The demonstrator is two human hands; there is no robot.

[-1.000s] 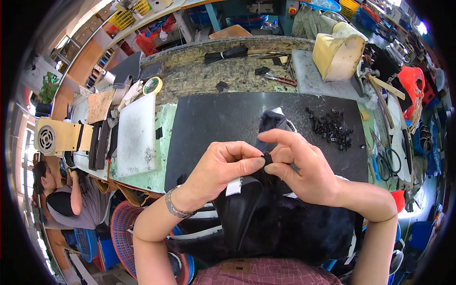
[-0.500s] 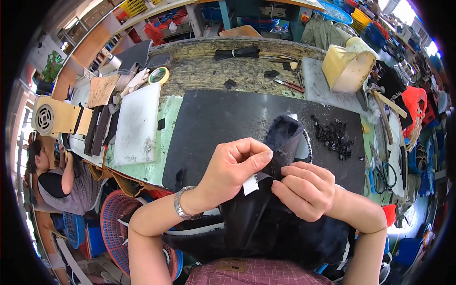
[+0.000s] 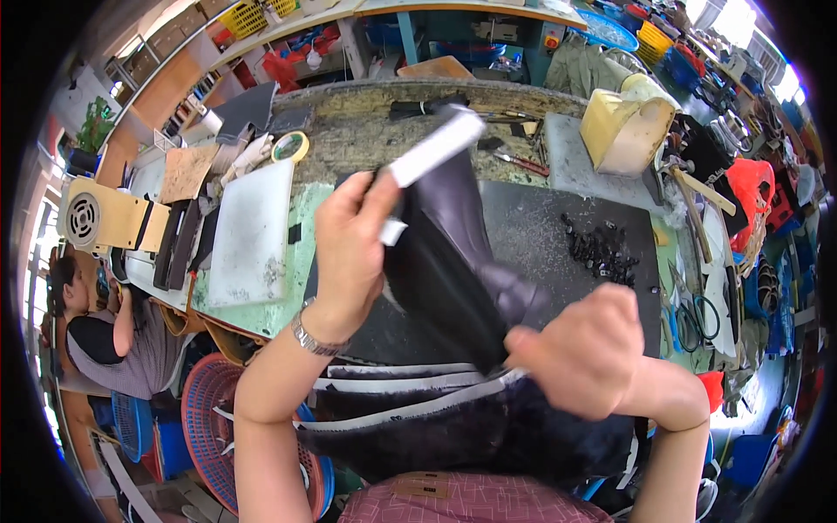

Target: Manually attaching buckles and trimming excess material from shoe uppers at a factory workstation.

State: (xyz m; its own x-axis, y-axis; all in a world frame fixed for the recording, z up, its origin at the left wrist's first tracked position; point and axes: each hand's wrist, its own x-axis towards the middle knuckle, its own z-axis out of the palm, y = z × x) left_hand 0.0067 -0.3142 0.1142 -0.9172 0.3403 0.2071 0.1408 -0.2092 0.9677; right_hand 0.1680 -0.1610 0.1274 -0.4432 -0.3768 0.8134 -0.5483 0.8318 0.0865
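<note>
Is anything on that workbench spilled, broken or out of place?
Nothing looks broken. The oddest spot is a loose scatter of small black bits on the black mat, right of the dark piece held by the left hand and right hand.

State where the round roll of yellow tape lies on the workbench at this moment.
In the head view, the round roll of yellow tape lies at the upper left of the workbench, just above the white rectangular cutting board and left of the raised left hand.
</note>
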